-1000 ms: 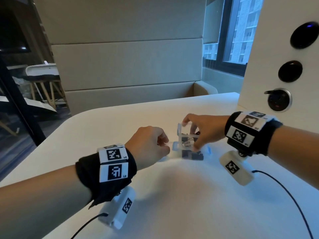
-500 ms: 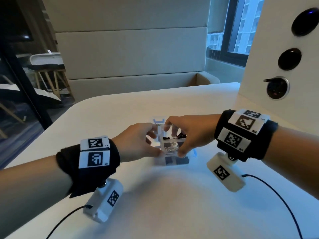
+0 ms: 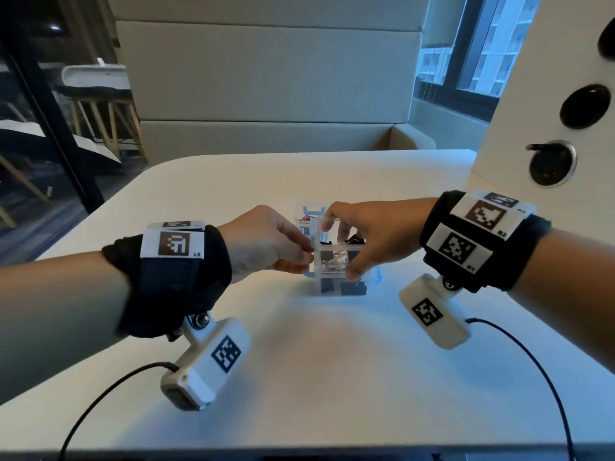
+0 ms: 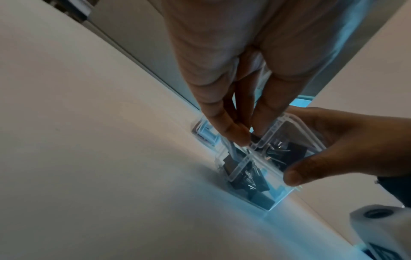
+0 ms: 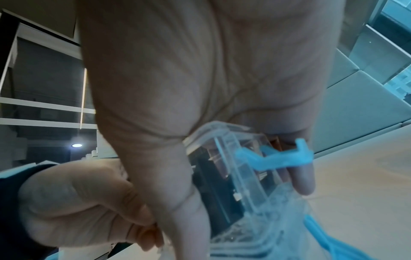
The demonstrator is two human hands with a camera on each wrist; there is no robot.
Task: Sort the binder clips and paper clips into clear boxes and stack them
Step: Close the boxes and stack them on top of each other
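Head view, stack: two small clear plastic boxes (image 3: 336,261) sit one on the other at the centre of the white table (image 3: 332,361); the lower one holds black binder clips (image 3: 352,289), the upper one silver paper clips (image 3: 332,261).
Head view, third box: another clear box with a blue latch (image 3: 311,212) stands on the table just behind the stack, at 11 o'clock from it.
Head view, your right hand (image 3: 372,237): it comes in from 3 o'clock and grasps the upper box, thumb on the near face, fingers over the top.
Head view, your left hand (image 3: 266,241): it reaches in from 9 o'clock, fingertips bunched against the stack's left edge.
Left wrist view: your left fingertips (image 4: 235,135) pinch the corner of the clear lid (image 4: 289,133), while your right thumb (image 4: 298,176) presses the box wall at 4 o'clock.
Right wrist view: your right palm (image 5: 200,70) is wrapped round the clear box (image 5: 240,176), a blue latch (image 5: 278,158) sticking out at 3 o'clock; your left hand (image 5: 84,202) sits curled at 8 o'clock, touching the box edge.
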